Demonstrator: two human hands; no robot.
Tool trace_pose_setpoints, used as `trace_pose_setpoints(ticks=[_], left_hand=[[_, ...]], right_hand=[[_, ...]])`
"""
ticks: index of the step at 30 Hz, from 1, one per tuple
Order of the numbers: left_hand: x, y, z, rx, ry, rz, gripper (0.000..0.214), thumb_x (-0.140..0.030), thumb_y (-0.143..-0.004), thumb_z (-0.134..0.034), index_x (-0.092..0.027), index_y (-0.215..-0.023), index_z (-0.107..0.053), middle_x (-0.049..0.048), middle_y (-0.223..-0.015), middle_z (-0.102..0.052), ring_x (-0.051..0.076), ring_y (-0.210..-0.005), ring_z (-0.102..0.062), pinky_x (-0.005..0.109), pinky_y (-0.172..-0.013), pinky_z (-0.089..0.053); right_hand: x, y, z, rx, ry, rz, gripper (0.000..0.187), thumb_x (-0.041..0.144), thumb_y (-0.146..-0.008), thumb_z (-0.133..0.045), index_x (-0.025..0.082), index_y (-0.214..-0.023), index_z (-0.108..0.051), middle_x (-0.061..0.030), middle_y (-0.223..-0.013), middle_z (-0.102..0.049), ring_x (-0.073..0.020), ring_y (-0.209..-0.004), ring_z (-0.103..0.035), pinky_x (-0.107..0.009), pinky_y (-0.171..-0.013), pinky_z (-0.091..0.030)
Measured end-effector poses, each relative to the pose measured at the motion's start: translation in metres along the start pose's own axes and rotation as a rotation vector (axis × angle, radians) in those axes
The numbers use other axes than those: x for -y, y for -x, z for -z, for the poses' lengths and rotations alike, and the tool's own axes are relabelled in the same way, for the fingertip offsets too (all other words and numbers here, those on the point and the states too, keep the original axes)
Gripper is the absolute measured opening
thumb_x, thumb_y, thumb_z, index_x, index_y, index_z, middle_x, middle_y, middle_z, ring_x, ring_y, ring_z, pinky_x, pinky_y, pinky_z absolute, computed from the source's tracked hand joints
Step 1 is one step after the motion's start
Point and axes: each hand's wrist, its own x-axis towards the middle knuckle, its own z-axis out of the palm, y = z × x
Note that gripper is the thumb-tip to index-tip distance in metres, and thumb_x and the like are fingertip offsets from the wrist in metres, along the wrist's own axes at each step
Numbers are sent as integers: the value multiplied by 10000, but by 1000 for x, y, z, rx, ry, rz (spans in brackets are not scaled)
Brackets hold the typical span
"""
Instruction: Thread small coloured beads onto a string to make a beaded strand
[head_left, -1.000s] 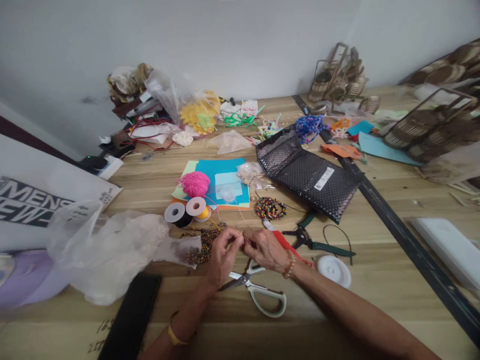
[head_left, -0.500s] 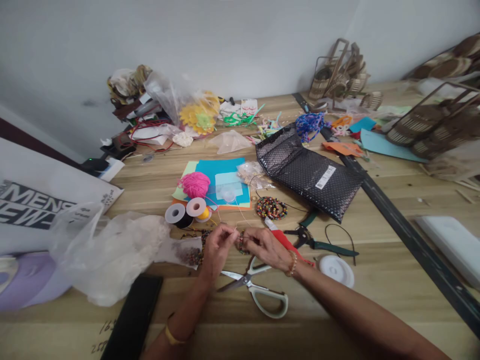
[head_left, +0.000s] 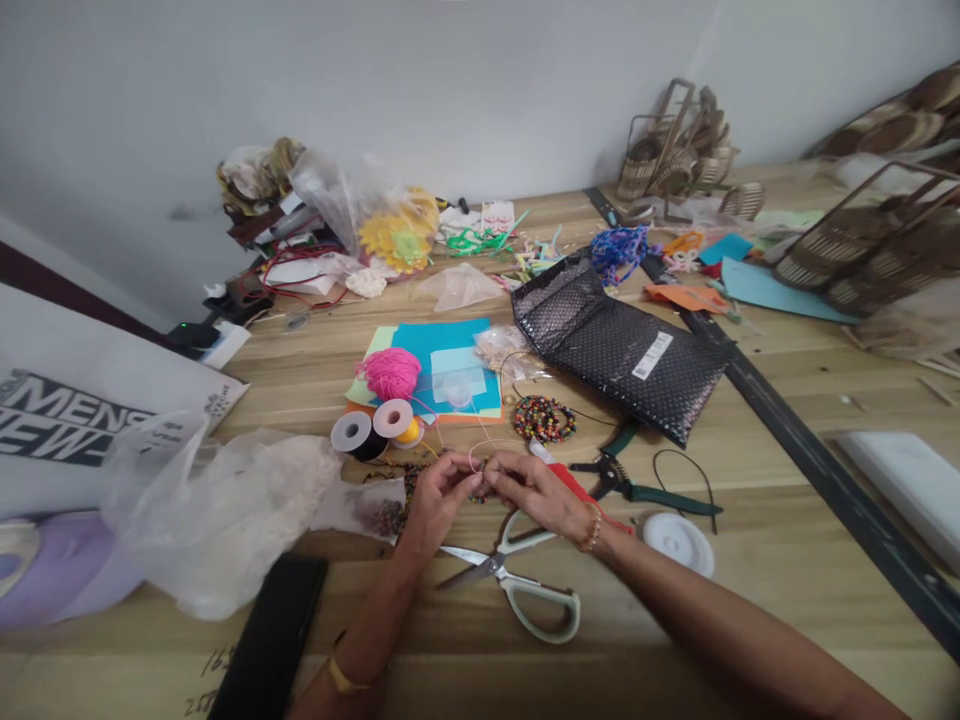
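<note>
My left hand [head_left: 441, 492] is closed in a pinch on a thin pale cord [head_left: 487, 442], which curves in a small loop above the fingertips. Close beside it, my right hand [head_left: 534, 490] pinches the same cord, its fingertips nearly meeting the left ones. Some small dark beads show just behind the right fingers, mostly hidden; whether they are on the cord I cannot tell. Beyond my right hand lies a coil of multicoloured beads [head_left: 544, 418]. Below both hands rest open scissors [head_left: 491, 565] with pale handles. A bag of beads [head_left: 371, 508] lies left of my left hand.
Yarn [head_left: 390, 373] in pink and thread spools [head_left: 351, 432] stand by blue paper [head_left: 409, 335]. A black bubble mailer [head_left: 630, 350], green-handled pliers [head_left: 611, 475] and a white spool [head_left: 679, 543] lie to the right. A black phone-like slab [head_left: 270, 640] and a plastic bag [head_left: 217, 530] are at left.
My fingertips have drawn closer together, and a loop of cord now stands above them. My right hand has turned slightly, with its fingers pinching nearer the left hand.
</note>
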Motion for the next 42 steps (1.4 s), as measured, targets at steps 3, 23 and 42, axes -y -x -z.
trace_pose_setpoints(ticks=[3, 23, 42], left_hand=[[1, 0, 3, -5, 16, 0, 175, -278, -712, -719, -142, -814, -678, 11, -683, -656, 137, -630, -578, 256, -636, -454], [4, 0, 4, 103, 137, 91, 99, -232, -681, -682, -142, -714, -658, 18, -653, -642, 141, -630, -574, 258, -651, -428], [-1, 6, -6, 309, -23, -10, 47, -173, -636, -529, -173, -589, -529, -2, -597, -485, 150, -624, -432, 252, -612, -364]], right_hand=[[3, 2, 2, -190, 100, 54, 301, 354, -965, -411, 161, -850, -611, -18, -753, -575, -139, -692, -523, -251, -640, -418], [14, -3, 22, -34, 120, 148, 429, 453, -968, -400, 149, -767, -625, -36, -802, -575, -157, -767, -537, -282, -724, -423], [20, 11, -14, -132, -403, 53, 443, 517, -930, -438, 202, -619, -438, -7, -613, -455, -152, -600, -448, -302, -600, -380]])
